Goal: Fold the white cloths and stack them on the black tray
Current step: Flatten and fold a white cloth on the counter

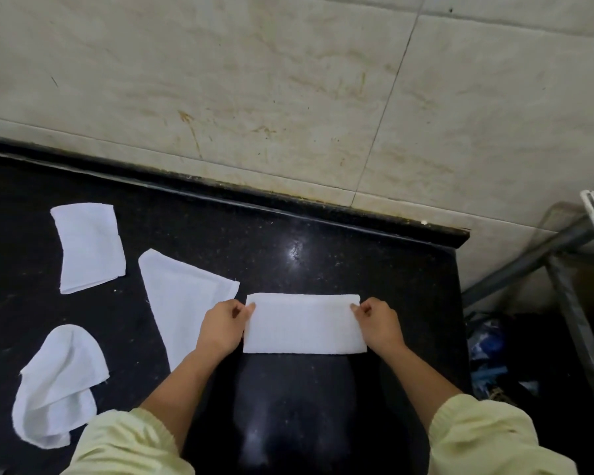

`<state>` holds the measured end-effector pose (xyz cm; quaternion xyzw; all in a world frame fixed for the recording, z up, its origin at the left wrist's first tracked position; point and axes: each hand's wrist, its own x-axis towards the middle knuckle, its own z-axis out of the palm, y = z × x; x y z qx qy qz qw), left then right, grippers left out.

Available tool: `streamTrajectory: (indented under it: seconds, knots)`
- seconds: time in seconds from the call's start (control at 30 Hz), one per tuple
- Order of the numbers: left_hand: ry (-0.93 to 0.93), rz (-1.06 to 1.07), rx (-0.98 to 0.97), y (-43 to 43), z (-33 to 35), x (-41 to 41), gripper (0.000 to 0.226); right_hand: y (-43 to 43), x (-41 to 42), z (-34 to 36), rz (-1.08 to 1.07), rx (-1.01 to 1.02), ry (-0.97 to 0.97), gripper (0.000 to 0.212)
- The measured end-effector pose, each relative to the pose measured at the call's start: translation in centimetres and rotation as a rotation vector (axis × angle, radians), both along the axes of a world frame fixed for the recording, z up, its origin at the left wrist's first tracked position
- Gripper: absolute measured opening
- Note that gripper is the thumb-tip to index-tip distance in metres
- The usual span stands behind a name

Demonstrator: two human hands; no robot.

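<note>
Pinching folded cloth: L grip left end, R grip right

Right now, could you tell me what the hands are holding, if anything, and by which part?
The folded white cloth on the counter: the left hand pinches its left edge and the right hand its right edge, both near the far corners.

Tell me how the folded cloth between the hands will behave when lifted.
Probably floppy: the crumpled cloth nearby lies limp. Likely light: the left hand and right hand merely pinch the folded cloth. Its layers may fall open.
</note>
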<state>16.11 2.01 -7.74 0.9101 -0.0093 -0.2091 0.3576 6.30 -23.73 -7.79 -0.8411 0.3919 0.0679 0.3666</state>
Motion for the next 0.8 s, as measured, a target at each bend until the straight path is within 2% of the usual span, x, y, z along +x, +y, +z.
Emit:
streamTrajectory:
  seconds: [0.47, 0.63, 0.8]
  knots:
    - [-0.106, 0.007, 0.219, -1.1, -0.7, 0.2, 0.043, 0.3, 0.1, -0.4, -0.015, -0.052, 0.029, 0.032]
    - [-0.086, 0.02, 0.214, -0.3, 0.0, -0.8, 0.045, -0.3, -1.9, 0.3, -0.083, -0.008, -0.061, 0.033]
    - [-0.057, -0.003, 0.2, 1.3, 0.0, -3.6, 0.043, 0.2, -4.6, 0.2, -0.041, -0.001, -0.019, 0.034]
